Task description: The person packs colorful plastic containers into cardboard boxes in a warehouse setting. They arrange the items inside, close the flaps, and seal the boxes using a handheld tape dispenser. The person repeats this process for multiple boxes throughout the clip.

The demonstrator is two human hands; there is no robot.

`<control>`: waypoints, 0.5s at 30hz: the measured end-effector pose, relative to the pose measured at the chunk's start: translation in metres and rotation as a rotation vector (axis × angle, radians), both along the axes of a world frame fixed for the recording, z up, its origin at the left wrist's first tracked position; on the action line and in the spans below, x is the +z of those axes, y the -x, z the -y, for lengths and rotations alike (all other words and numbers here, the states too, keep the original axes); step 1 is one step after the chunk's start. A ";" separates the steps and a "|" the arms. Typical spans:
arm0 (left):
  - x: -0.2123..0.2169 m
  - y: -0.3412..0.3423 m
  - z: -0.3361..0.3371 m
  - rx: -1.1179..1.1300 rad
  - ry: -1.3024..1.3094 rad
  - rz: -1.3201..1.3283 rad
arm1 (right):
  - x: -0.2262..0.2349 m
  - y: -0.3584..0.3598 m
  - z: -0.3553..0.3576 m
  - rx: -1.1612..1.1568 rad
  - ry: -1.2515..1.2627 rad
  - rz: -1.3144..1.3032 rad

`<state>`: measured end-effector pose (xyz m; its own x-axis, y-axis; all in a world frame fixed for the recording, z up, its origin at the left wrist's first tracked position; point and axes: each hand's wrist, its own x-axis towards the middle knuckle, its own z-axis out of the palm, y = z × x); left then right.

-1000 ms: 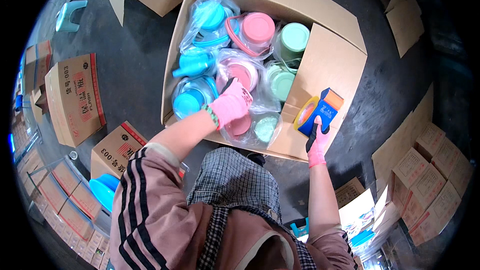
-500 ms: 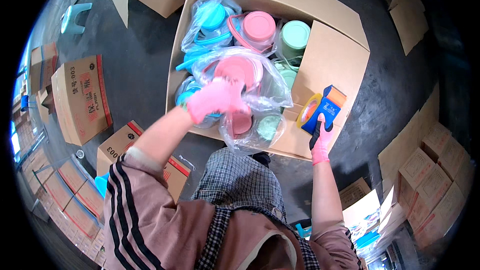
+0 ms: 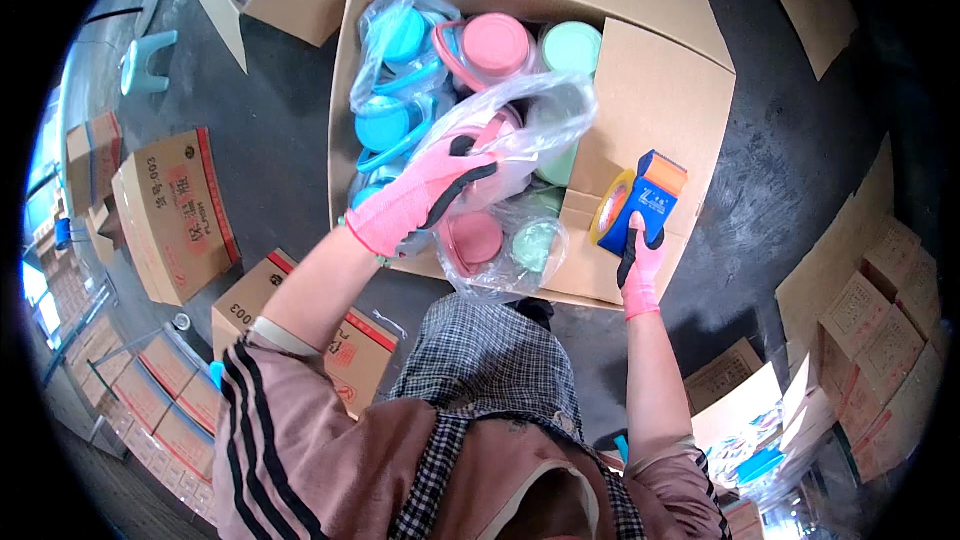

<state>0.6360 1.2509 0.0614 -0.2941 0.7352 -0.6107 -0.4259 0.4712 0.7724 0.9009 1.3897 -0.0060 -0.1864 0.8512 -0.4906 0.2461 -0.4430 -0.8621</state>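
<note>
Pink-gloved left fingers (image 3: 461, 146) clamp a plastic bag (image 3: 560, 115) that tugging could tear; right fingers (image 3: 637, 224) grip a tape dispenser (image 3: 655, 200) near the carton's (image 3: 665, 90) right edge.

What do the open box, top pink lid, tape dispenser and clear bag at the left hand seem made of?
Open box: matte brown cardboard; stiff, creased flaps.
Top pink lid: probably smooth moulded plastic; even colour, rounded rim.
Tape dispenser: likely hard plastic; solid blue body.
Clear bag at the left hand: thin plastic film; see-through, shiny wrinkles.
</note>
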 end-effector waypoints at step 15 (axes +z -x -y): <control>-0.091 0.004 -0.021 -0.389 0.488 -0.782 | -0.007 -0.003 -0.003 -0.030 0.024 -0.040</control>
<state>0.6319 1.2720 -0.0300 -0.5346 0.5858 -0.6091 0.3705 0.8102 0.4541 0.9040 1.3927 -0.0131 -0.1805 0.8451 -0.5033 0.1980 -0.4700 -0.8602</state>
